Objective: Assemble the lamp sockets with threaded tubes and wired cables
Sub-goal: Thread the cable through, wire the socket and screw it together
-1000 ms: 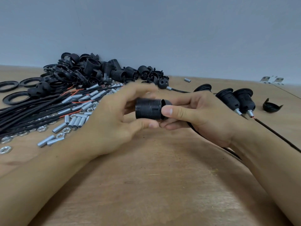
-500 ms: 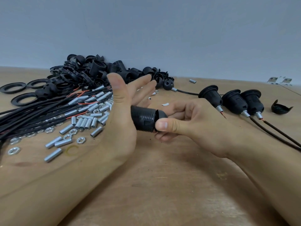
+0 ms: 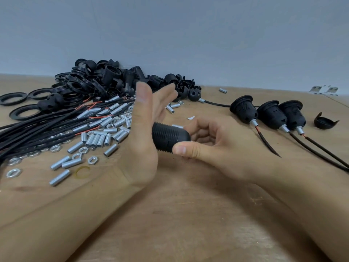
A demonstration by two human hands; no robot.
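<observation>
My right hand pinches the ribbed black socket, thumb under, fingers curled behind. My left hand presses its flat, straight-fingered palm against the socket's end. I can read no writing anywhere.

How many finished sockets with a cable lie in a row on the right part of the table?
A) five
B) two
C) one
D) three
D: three black sockets lie side by side on the table, each with a metal tube and a cable at its narrow end.
</observation>
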